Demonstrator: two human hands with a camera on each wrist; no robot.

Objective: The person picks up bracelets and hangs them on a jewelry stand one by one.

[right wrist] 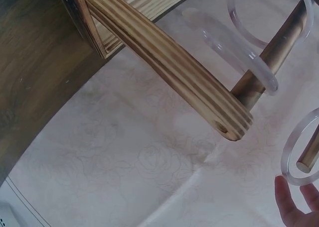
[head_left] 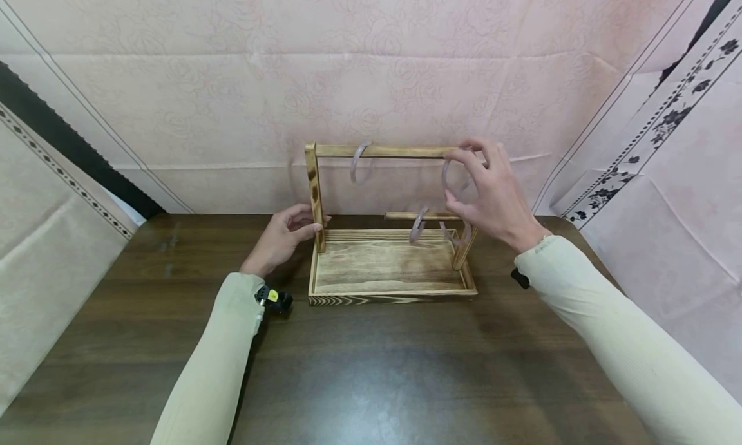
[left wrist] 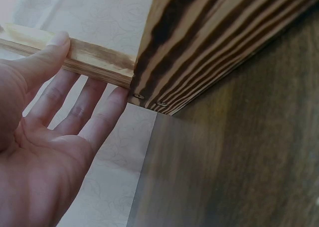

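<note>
A wooden bangle stand has a tray base [head_left: 394,298], a tall left post [head_left: 315,187] with an upper bar [head_left: 406,152], and a shorter right post with a lower bar [head_left: 400,216]. My left hand [head_left: 277,240] grips the left post low down, thumb in front and fingers behind. With thumb and fingers, my right hand [head_left: 487,190] pinches a translucent pale bangle [right wrist: 285,162] at the upper bar's free end; in the right wrist view the bar's tip shows inside the ring. Another bangle [head_left: 355,163] hangs on the upper bar, and two bangles [right wrist: 269,77] hang on the lower bar.
The stand rests at the back of a dark brown wooden table [head_left: 371,368]. Behind it hangs a pale floral cloth [head_left: 359,97], close to the upper bar. Patterned cloth also borders both sides.
</note>
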